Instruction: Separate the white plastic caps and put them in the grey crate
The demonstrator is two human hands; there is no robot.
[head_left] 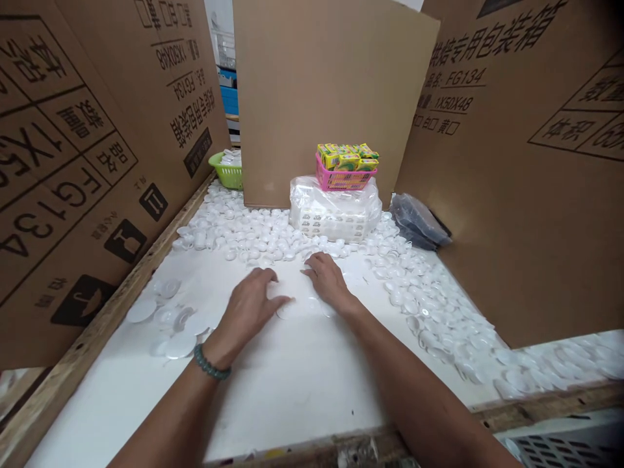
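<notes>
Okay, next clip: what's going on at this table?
A person works bare-handed at a white tabletop, with small white pieces spread along its back and right side. The left hand is open, slightly blurred; the right hand is near the front of the back spread, and whether it grips anything is unclear. White discs lie to the left. Behind, a pink basket sits on a clear plastic bag.

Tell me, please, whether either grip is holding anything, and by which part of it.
The left grip is open, with nothing visibly held. The right grip is near the small white pieces; whether it pinches one cannot be told.
</notes>
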